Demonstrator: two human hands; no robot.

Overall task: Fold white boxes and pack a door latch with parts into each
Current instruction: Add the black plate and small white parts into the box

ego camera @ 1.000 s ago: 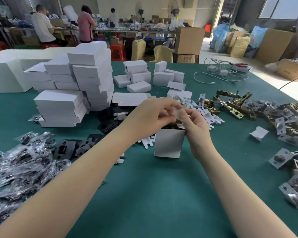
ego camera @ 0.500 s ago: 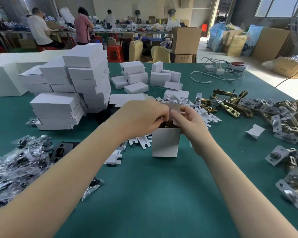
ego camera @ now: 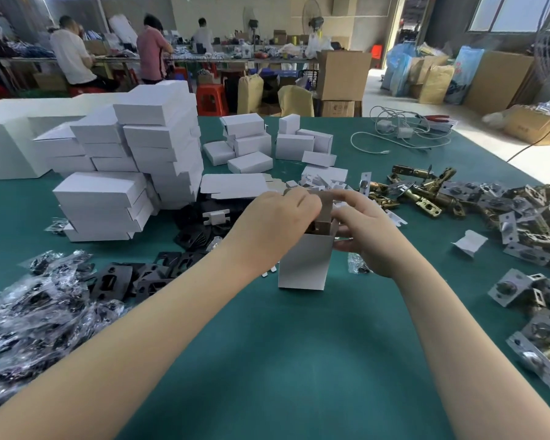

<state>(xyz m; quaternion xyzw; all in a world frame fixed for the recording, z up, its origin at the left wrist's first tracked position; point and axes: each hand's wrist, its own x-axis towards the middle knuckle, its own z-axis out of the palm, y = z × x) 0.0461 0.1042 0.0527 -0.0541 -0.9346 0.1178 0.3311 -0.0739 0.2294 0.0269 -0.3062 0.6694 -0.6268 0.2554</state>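
- Two hands on one box (ego camera: 302,265) right now, standing upright on the green desk (ego camera: 267,360) dead center, top open.
- Left hand (ego camera: 273,223) has its fingers curled over the top flap (ego camera: 324,208), pinching it at the rim.
- Right hand (ego camera: 365,233) wraps the box's right side, thumb and fingers bent around the upper edge, steadying it.
- Something dark sits inside the opening, can't tell exactly what part.
- Handling guess: box is thin card, super light and easy to crush, so hold it by the corners and fold along the creases, don't squeeze the walls.
- Latches (ego camera: 426,195) piled to the right look like solid metal, heavy-ish, probably best grabbed by the tube body.
- Done boxes (ego camera: 131,173) stacked on the left.
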